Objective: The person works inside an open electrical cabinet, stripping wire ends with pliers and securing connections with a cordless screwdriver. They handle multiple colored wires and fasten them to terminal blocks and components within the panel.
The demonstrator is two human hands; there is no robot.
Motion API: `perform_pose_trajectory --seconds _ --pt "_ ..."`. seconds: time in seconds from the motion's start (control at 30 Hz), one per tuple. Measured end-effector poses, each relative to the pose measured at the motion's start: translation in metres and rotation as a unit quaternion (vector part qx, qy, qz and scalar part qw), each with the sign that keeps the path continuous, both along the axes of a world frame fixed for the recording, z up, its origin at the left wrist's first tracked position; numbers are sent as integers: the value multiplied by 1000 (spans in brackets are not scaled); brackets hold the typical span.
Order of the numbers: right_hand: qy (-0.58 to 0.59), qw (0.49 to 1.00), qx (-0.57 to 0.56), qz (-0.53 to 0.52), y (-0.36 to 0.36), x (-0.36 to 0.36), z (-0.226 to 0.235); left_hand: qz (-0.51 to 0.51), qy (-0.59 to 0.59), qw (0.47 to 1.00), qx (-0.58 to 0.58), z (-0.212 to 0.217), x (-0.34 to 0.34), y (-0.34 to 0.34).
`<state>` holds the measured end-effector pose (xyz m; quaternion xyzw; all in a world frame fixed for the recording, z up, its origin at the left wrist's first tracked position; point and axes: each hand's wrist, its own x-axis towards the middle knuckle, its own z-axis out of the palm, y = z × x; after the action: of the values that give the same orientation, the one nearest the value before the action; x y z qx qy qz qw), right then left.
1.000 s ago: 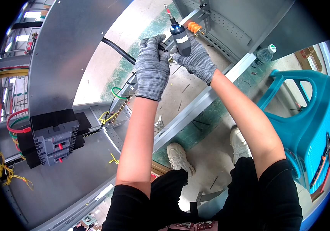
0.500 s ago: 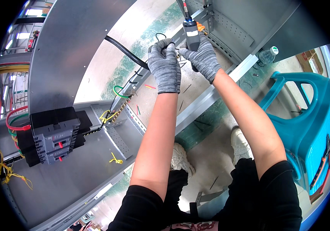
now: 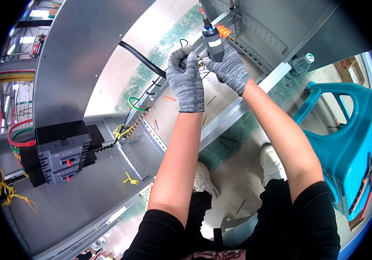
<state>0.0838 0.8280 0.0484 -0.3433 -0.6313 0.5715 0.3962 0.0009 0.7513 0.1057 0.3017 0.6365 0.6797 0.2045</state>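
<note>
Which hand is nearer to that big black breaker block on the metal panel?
Left. The left hand is up and right of the black breaker block; the right hand, gripping a dark tool, sits farther right.

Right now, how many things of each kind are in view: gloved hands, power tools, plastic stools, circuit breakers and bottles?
Grey knitted-glove hands: 2, left hand and right hand
Dark cylindrical power screwdriver with orange collar: 1
Teal plastic stool: 1
Black and grey moulded circuit breaker: 1
Clear plastic bottle with green cap: 1
Total: 6
</note>
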Motion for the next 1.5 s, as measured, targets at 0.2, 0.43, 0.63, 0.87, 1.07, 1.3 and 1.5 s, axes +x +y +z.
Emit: perform_pose_trajectory --seconds 0.2,0.43,0.63,0.87,1.07,1.3,1.5 --pt "-25 999 -32 26 -2 4 0 -49 -59 997 26 8 4 4" --pt "69 996 -63 10 -2 18 5 -46 38 998 -32 -6 6 -21" --pt "42 996 -72 -14 -14 18 30 -28 -46 997 -49 -9 10 -13" --pt "-2 996 -90 2 -11 15 32 -65 -38 996 -51 -2 2 1" --pt "-10 998 -68 3 -9 4 16 -59 100 982 -149 0 -7 0" --pt "22 995 -90 -43 -9 1 2 -69 -7 998 -7 -11 -5 2" --pt "43 992 -102 -65 -3 16 -13 -123 106 983 -85 -16 -5 -5"
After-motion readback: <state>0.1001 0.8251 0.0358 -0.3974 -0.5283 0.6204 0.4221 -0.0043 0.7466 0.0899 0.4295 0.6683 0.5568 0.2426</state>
